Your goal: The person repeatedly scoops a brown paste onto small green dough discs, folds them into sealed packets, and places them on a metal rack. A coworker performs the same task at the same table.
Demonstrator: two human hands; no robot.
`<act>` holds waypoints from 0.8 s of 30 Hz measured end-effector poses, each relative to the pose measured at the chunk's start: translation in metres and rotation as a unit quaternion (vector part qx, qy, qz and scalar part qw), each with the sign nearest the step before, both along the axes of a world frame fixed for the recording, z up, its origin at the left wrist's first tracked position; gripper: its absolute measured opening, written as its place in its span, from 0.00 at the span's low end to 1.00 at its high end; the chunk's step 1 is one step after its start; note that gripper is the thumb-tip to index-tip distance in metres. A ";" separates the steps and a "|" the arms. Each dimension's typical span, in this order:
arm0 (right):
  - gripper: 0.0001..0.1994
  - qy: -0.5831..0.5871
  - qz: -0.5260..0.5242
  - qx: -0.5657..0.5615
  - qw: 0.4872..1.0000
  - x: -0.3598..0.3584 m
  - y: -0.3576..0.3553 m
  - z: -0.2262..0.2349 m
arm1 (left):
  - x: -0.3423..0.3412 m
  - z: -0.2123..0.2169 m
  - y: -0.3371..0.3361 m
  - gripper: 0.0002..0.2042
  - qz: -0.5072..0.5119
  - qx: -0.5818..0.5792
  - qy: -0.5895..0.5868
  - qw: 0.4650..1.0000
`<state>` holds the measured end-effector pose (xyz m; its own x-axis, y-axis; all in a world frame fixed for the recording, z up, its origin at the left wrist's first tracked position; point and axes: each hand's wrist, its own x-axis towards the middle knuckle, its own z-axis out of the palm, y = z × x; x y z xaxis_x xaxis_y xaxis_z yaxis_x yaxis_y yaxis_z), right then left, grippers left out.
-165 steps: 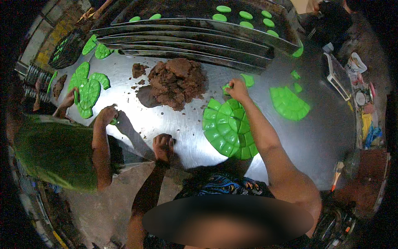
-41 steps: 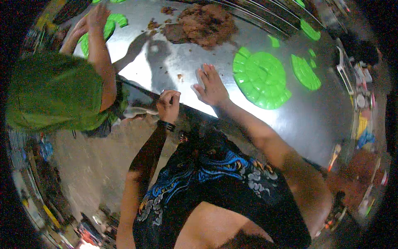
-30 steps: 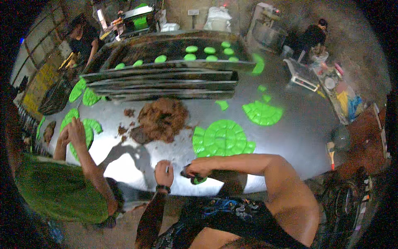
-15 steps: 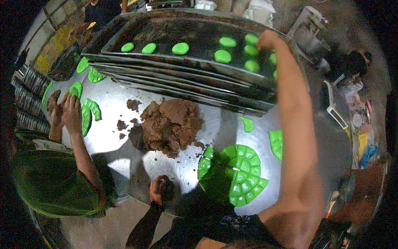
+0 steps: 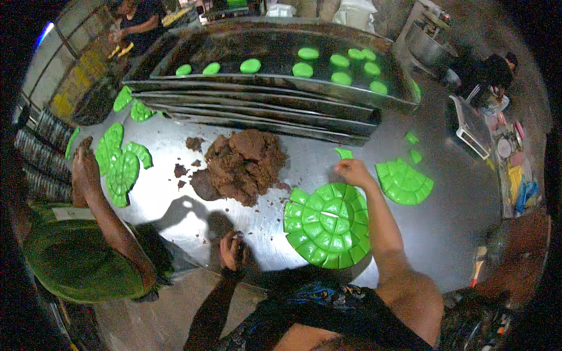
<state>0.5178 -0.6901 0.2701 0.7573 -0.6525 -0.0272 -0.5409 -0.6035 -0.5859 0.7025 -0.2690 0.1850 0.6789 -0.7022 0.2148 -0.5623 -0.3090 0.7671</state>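
Observation:
My left hand (image 5: 234, 253) is at the table's near edge with its fingers curled round something dark, too shadowed to name. My right hand (image 5: 352, 171) hangs over the table with its fingers drawn together and nothing visible in them. Just beyond its fingertips lies a small green dough scrap (image 5: 344, 153). Below it is a round of glossy green dough (image 5: 319, 228), cut into rings of small pieces, with a slit of bare table near its middle. A crumbly brown mound (image 5: 249, 164) sits left of my right hand. Another cut green dough slab (image 5: 404, 182) lies to the right.
Stacked dark baking trays (image 5: 263, 96) stand along the far side; green dough discs (image 5: 302, 70) lie in the top one. At left a co-worker in a green top (image 5: 88, 257) reaches toward cut green dough (image 5: 120, 169). A mixer (image 5: 430, 44) stands far right; a brush (image 5: 479, 263) lies near right.
My right hand has come back from the tray's right end to above the table. Green discs lie where it was. My left hand stays closed near the edge. The view has shifted slightly.

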 end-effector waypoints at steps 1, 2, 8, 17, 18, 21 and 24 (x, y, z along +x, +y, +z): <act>0.11 -0.077 0.077 0.133 0.985 0.001 0.007 0.006 | -0.001 -0.001 0.001 0.17 -0.026 0.038 -0.105 0.993; 0.12 -0.134 0.131 0.110 0.976 0.005 0.009 0.022 | -0.002 0.000 0.003 0.17 -0.050 0.044 -0.227 0.972; 0.22 -0.264 0.156 0.028 0.951 0.071 -0.100 0.174 | -0.004 0.011 -0.006 0.17 -0.072 0.059 -0.189 0.978; 0.30 0.088 0.018 -0.318 0.944 0.148 -0.387 0.140 | -0.002 0.006 0.005 0.24 -0.053 0.194 -0.193 0.960; 0.28 0.165 0.118 -0.431 0.879 0.150 -0.404 0.132 | -0.002 0.003 0.007 0.24 -0.050 0.206 -0.194 0.958; 0.22 0.228 0.284 -0.516 0.775 0.150 -0.432 0.139 | -0.002 -0.001 0.010 0.25 -0.049 0.146 -0.177 0.972; 0.18 0.188 0.201 -0.200 0.940 0.155 -0.430 0.168 | -0.002 0.003 0.011 0.25 -0.036 0.246 -0.145 0.958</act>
